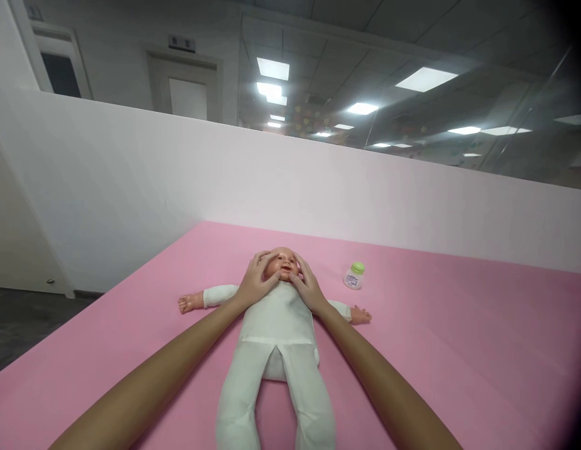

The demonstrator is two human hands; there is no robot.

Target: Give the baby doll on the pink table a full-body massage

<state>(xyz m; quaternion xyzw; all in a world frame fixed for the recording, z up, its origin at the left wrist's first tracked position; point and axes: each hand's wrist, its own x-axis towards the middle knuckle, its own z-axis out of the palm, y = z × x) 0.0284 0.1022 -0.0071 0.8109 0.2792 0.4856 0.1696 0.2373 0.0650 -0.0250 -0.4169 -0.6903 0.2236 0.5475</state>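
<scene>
Lying on its back near the middle of the pink counter (pixel 459 350), a baby doll (pixel 276 337) in a white suit is cupped at the head by both hands. The left hand (pixel 256 282) is pressed flat to one cheek, the right hand (pixel 308 286) to the other; neither grip is closed, the fingers being spread around the face. If uneven pressure were applied, the light head could be twisted or the doll slid across the smooth surface. A small bottle (pixel 353 275) with a green cap stands near the right hand and could be knocked over by a wide elbow movement. A white partition (pixel 178 181) is set behind the counter; ceiling lights are reflected in glass beyond.
</scene>
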